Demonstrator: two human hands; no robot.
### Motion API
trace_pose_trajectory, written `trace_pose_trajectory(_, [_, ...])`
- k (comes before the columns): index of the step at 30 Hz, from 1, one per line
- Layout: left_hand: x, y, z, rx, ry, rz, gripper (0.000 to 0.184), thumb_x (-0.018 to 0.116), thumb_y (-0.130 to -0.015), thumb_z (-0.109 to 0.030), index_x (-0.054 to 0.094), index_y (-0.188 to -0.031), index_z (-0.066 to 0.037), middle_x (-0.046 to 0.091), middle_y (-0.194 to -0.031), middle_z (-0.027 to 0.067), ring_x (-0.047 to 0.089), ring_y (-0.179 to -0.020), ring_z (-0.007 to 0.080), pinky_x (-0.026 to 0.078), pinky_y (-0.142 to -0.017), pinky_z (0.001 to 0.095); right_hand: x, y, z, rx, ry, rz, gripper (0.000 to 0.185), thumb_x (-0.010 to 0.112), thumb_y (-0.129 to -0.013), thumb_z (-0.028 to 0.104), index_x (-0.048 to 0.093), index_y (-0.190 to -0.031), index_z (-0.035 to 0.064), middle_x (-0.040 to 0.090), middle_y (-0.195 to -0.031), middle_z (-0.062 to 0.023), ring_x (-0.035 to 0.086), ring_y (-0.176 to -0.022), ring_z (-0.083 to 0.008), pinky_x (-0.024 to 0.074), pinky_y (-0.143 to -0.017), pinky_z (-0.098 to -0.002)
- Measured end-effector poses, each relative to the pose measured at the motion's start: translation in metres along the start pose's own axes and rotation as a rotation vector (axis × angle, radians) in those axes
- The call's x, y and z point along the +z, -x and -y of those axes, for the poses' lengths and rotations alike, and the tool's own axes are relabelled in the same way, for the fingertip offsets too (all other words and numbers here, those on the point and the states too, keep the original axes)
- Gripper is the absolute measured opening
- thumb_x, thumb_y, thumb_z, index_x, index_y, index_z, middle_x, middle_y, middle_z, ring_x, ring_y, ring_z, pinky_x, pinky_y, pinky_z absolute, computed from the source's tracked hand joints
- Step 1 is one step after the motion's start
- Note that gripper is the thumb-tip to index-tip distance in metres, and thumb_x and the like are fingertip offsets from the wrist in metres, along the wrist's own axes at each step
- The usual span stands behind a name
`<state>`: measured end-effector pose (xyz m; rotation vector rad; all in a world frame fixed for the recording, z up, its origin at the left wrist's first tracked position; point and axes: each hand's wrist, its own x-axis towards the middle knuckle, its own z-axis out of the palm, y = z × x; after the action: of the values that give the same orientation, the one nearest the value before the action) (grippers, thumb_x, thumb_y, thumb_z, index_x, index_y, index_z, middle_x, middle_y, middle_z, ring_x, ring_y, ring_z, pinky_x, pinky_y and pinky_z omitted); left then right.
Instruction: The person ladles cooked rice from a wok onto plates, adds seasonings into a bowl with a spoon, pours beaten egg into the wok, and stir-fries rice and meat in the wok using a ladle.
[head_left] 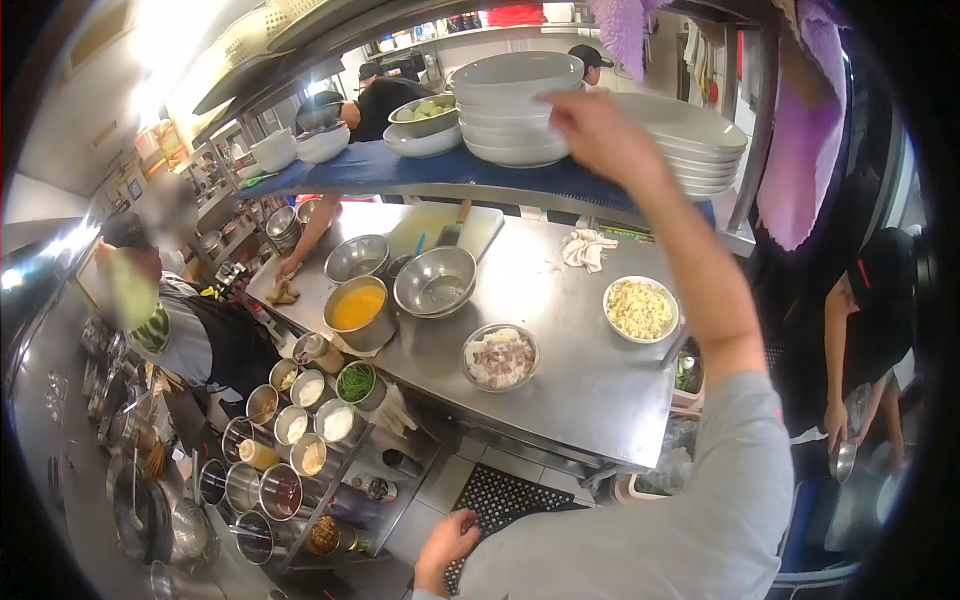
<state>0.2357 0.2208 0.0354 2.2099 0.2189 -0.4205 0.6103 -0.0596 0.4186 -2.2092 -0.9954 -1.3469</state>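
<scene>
Right hand (604, 133) raised at the stacked white bowls (512, 128), which stand on the blue-lined shelf (370, 172) beside white plates (700, 150) — index finger extended across the rims, contact and grip cannot be told. Left hand (449, 546) low, above the black mat (520, 492) — fingers loosely curled.

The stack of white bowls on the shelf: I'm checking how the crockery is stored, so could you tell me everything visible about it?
The stack of white bowls is several round, smooth pieces, ceramic by their look, piled upright with their edges showing as bands. The top one looks widest, its mouth facing up. The stack rests on the blue shelf surface, between a metal bowl of green pieces and a pile of white plates. The right hand overlaps its right edge in this view; contact is unclear.
</scene>
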Motion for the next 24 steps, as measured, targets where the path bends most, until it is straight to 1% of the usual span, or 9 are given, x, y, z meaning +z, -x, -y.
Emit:
trace_pose_trajectory(6, [-0.009,-0.032,-0.007,0.068,-0.080,-0.057,0.030,0.060,-0.077,-0.020,0.063,-0.102,-0.003,0.064,-0.096,0.0208,0.062,-0.090,0.0344,0.050,-0.079,0.0404,-0.029,-0.064,-0.035,0.043,0.118,0.206,0.030,0.052,-0.081,0.001,0.064,-0.108,0.0040,0.066,-0.088,-0.0189,0.063,-0.084,-0.0339,0.0493,-0.079,-0.0394])
trace_pose_trajectory(9, [-0.005,-0.049,-0.007,0.120,-0.084,-0.015,0.031,0.063,-0.078,-0.022,0.063,-0.103,-0.004,0.064,-0.097,0.0197,0.062,-0.089,0.0341,0.049,-0.078,0.0411,0.013,-0.093,-0.076,-0.051,0.125,0.004,0.027,0.053,-0.079,0.002,0.065,-0.103,0.0035,0.066,-0.091,-0.0189,0.063,-0.083,-0.0327,0.0483,-0.075,-0.0409])
trace_pose_trajectory(12, [-0.011,-0.058,-0.017,0.234,0.026,0.006,0.034,0.065,-0.078,-0.023,0.062,-0.105,-0.003,0.065,-0.099,0.0182,0.063,-0.088,0.0304,0.050,-0.078,0.0378,-0.049,-0.096,-0.057,-0.020,0.411,0.302,0.021,0.055,-0.081,0.010,0.063,-0.100,0.0039,0.065,-0.092,-0.0175,0.063,-0.086,-0.0321,0.0484,-0.074,-0.0406])
trace_pose_trajectory(14, [-0.012,-0.060,-0.001,0.182,0.073,-0.017,0.031,0.062,-0.080,-0.016,0.061,-0.108,-0.002,0.067,-0.089,0.0147,0.065,-0.082,0.0201,0.051,-0.073,0.0319,-0.088,-0.086,-0.048,0.069,0.347,0.698,0.020,0.056,-0.083,0.013,0.062,-0.099,0.0034,0.065,-0.092,-0.0172,0.062,-0.088,-0.0328,0.0486,-0.075,-0.0409])
trace_pose_trajectory(15, [-0.012,-0.060,0.019,0.179,0.078,-0.039,0.031,0.062,-0.080,-0.016,0.061,-0.108,-0.002,0.067,-0.089,0.0145,0.065,-0.081,0.0191,0.051,-0.073,0.0314,-0.097,-0.061,-0.034,0.163,0.424,0.625,0.019,0.056,-0.085,0.019,0.060,-0.097,0.0036,0.065,-0.089,-0.0164,0.062,-0.087,-0.0333,0.0478,-0.074,-0.0408])
trace_pose_trajectory(17, [-0.004,-0.064,0.057,0.165,0.115,-0.088,0.031,0.062,-0.080,-0.015,0.061,-0.108,-0.002,0.067,-0.089,0.0140,0.065,-0.080,0.0172,0.052,-0.073,0.0304,-0.097,-0.021,-0.024,0.174,0.635,0.893,0.026,0.058,-0.086,0.027,0.064,-0.093,0.0024,0.066,-0.089,-0.0182,0.063,-0.089,-0.0366,0.0474,-0.078,-0.0449])
trace_pose_trajectory(20, [-0.013,-0.060,0.089,-0.024,0.031,0.009,0.030,0.063,-0.077,-0.020,0.063,-0.102,-0.003,0.067,-0.089,0.0166,0.065,-0.084,0.0295,0.051,-0.076,0.0374,-0.097,0.032,-0.023,0.324,0.425,0.522,0.025,0.058,-0.087,0.025,0.065,-0.093,0.0014,0.065,-0.085,-0.0195,0.061,-0.088,-0.0378,0.0468,-0.078,-0.0452])
trace_pose_trajectory(23, [-0.035,-0.057,0.076,0.117,-0.036,0.038,0.030,0.063,-0.075,-0.020,0.063,-0.100,-0.003,0.066,-0.087,0.0171,0.065,-0.083,0.0315,0.051,-0.074,0.0393,-0.096,0.029,0.000,0.554,0.368,0.359,0.028,0.060,-0.086,0.025,0.064,-0.094,-0.0010,0.064,-0.083,-0.0219,0.062,-0.087,-0.0373,0.0463,-0.074,-0.0449])
trace_pose_trajectory(24, [-0.044,-0.061,0.072,0.166,-0.068,0.046,0.031,0.063,-0.074,-0.020,0.063,-0.100,-0.003,0.066,-0.086,0.0172,0.064,-0.082,0.0325,0.051,-0.074,0.0399,-0.091,0.036,-0.008,0.435,0.349,0.233,0.027,0.060,-0.086,0.025,0.063,-0.092,-0.0013,0.064,-0.081,-0.0216,0.062,-0.082,-0.0377,0.0464,-0.071,-0.0445])
